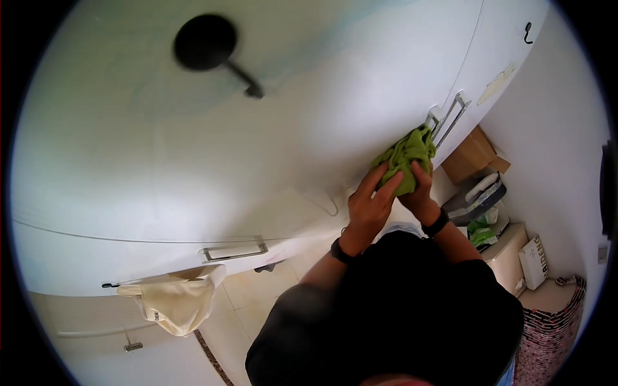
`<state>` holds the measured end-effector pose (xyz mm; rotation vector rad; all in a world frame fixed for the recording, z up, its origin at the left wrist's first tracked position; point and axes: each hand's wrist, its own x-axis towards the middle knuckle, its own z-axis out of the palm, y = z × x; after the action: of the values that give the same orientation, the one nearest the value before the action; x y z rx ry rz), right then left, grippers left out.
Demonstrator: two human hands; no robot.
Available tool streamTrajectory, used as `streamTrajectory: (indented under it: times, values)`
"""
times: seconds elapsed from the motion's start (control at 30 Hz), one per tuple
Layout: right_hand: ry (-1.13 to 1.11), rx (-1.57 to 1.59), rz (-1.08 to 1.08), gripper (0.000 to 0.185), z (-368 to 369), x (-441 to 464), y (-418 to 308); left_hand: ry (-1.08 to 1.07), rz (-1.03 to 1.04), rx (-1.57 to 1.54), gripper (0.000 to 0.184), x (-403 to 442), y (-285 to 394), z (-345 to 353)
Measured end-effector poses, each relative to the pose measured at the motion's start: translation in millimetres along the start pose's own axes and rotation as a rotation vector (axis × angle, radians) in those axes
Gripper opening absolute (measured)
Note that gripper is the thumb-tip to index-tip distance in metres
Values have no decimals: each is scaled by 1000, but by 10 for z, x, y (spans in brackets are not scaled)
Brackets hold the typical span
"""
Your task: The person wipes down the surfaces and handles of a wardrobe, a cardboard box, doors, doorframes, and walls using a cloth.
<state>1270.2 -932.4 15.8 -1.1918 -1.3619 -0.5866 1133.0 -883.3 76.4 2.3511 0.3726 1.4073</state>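
A crumpled green cloth is bunched up between my two hands, beside the handles of a white cabinet. My left hand presses its fingers into the near left side of the cloth. From the right, my right hand grips it with the thumb showing and the other fingers partly hidden. The cloth's upper end overlaps the lower part of one handle. Dark bands sit on both wrists.
A black round-based hook sticks out from the cabinet. Below another handle hangs a cream bag. On the right are a cardboard box, a white box and a patterned fabric. A small hook is at upper right.
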Motion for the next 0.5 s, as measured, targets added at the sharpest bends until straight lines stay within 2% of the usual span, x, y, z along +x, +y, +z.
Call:
streamTrajectory:
  times: [0.13,0.17,0.3,0.37,0.5]
  values:
    - [14,55,-3,75,128,-331,77,-58,-77,99,45,-274,-71,24]
    - [30,71,21,69,158,-451,95,-64,-93,118,45,-355,-105,51]
    - [-258,93,82,55,-10,-636,124,-82,-286,120,44,-768,-198,159]
    - [-340,110,68,56,-50,-632,116,-114,-422,98,43,-900,-183,147]
    - [-358,162,142,55,10,-642,37,-53,-420,200,41,-894,-120,149]
